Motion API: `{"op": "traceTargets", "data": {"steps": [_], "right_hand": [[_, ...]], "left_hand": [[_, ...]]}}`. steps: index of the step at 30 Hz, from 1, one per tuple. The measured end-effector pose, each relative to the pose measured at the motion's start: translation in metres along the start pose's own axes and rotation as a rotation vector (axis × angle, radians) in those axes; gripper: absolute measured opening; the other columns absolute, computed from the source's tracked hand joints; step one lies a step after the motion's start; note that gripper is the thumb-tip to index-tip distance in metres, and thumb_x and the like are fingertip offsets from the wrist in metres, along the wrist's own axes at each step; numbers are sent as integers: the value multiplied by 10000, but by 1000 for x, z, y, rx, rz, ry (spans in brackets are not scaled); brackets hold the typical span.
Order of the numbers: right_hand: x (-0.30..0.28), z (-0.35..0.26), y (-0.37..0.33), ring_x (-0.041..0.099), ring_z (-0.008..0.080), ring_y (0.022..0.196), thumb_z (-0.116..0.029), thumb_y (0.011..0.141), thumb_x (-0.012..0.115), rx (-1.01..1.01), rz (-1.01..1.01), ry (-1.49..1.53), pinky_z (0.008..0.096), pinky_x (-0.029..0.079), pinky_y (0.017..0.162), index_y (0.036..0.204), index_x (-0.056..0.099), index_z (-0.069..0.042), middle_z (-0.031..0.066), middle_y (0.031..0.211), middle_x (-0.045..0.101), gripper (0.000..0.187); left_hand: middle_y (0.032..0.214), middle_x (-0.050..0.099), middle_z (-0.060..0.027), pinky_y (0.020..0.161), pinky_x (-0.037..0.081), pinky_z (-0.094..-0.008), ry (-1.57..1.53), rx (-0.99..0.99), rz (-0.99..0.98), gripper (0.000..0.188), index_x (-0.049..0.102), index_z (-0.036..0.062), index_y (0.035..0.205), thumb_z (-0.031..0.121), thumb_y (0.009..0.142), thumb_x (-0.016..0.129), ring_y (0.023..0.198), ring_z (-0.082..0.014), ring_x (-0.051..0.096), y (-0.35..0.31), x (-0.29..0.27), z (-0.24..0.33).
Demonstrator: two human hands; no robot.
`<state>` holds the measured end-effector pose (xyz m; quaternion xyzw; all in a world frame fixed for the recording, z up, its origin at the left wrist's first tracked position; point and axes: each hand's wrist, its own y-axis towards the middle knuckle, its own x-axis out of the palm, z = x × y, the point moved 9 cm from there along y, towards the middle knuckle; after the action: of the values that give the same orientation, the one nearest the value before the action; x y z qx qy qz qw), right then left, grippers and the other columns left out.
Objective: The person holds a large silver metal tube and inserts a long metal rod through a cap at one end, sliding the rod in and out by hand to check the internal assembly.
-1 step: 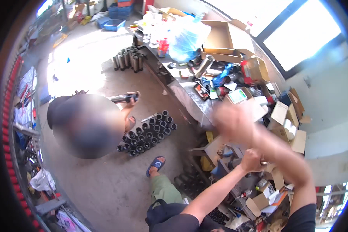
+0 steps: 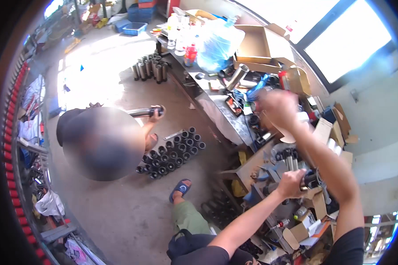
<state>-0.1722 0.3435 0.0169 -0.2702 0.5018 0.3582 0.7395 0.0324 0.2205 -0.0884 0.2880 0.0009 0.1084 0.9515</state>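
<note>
My left hand (image 2: 292, 183) is closed around a metal tube with a black collar (image 2: 313, 180), over the cluttered near end of the bench. Farther out and higher, my right hand (image 2: 278, 108) is raised above the bench, apart from the left. Motion smears its fingers, so whether it holds anything cannot be made out. Just beyond my left hand, several shiny metal tubes (image 2: 292, 160) with dark ends lie close together. A brown work surface (image 2: 245, 172) with small metal parts lies left of them.
A crouching person (image 2: 104, 143) at the left holds a metal tube (image 2: 146, 111). Rows of black-rimmed tubes (image 2: 174, 152) stand on the floor between us, with a wrench (image 2: 174, 135) beside them. More tubes (image 2: 150, 70) stand farther off. Cartons (image 2: 254, 44) and a blue plastic bag (image 2: 214, 48) crowd the bench.
My right hand has risen away from my left hand, uncovering the tubes beyond it and the collared tube in my left grip. My left hand stays nearly in place. The view has shifted slightly.
</note>
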Motion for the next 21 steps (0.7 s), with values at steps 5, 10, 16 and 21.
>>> {"op": "traceTargets", "data": {"steps": [5, 10, 16, 21], "right_hand": [[117, 336, -252, 672, 185, 735, -232, 893, 638, 992, 245, 451, 336, 543, 702, 973, 696, -48, 112, 852, 688, 209], [100, 100, -499, 596, 138, 708, -223, 987, 562, 1276, 1410, 1731, 292, 511, 825, 931, 603, -72, 13, 754, 576, 166], [-72, -131, -377, 606, 211, 943, -222, 915, 616, 605, 871, 773, 467, 399, 985, 869, 650, -140, 43, 865, 645, 99], [-48, -160, -75, 636, 239, 962, -175, 786, 613, -248, 388, 52, 511, 509, 866, 1156, 639, -16, 61, 860, 671, 405]], "left_hand": [[767, 621, -153, 629, 535, -455, 40, 87, 93, 639, 571, 56, 1099, 337, 586, 830, 655, -378, 638, 3, -9, -6], [599, 545, -79, 534, 497, -423, 109, 130, 152, 624, 585, 48, 1019, 397, 585, 865, 551, -312, 594, 24, -41, -6], [740, 641, -145, 628, 529, -441, 144, 69, 146, 632, 576, 59, 1082, 375, 605, 844, 670, -362, 650, 21, -23, -10], [825, 665, -125, 676, 545, -419, 98, -16, 30, 610, 584, 81, 1110, 310, 605, 838, 720, -329, 672, 12, -24, -12]]}}
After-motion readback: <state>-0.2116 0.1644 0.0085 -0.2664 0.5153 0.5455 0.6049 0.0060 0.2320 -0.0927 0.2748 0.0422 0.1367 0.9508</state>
